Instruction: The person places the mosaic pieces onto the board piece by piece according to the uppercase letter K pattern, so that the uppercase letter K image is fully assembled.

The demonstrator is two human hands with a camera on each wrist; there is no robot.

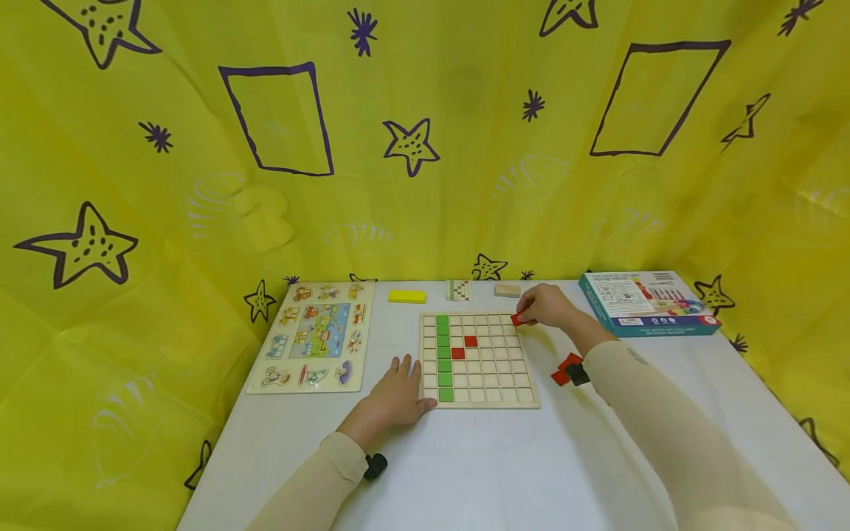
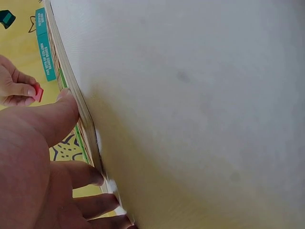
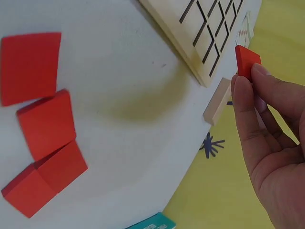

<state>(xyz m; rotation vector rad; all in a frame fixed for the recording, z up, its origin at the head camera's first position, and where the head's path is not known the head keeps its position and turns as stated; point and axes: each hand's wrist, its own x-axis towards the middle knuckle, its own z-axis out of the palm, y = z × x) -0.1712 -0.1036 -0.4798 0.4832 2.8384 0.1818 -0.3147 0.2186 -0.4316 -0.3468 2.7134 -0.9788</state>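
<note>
White table [image 1: 478, 464] carries: wooden grid board [image 1: 477, 360], picture puzzle board [image 1: 315, 337], yellow block [image 1: 406, 296], pattern card [image 1: 459, 290], plain wooden block [image 1: 508, 290], teal box [image 1: 647, 302], loose red tiles [image 1: 564, 369].

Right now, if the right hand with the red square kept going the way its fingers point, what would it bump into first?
Probably the wooden grid board: the right hand pinches the red tile at its far right corner, fingers pointing left across the top row. Height above it is unclear.
</note>
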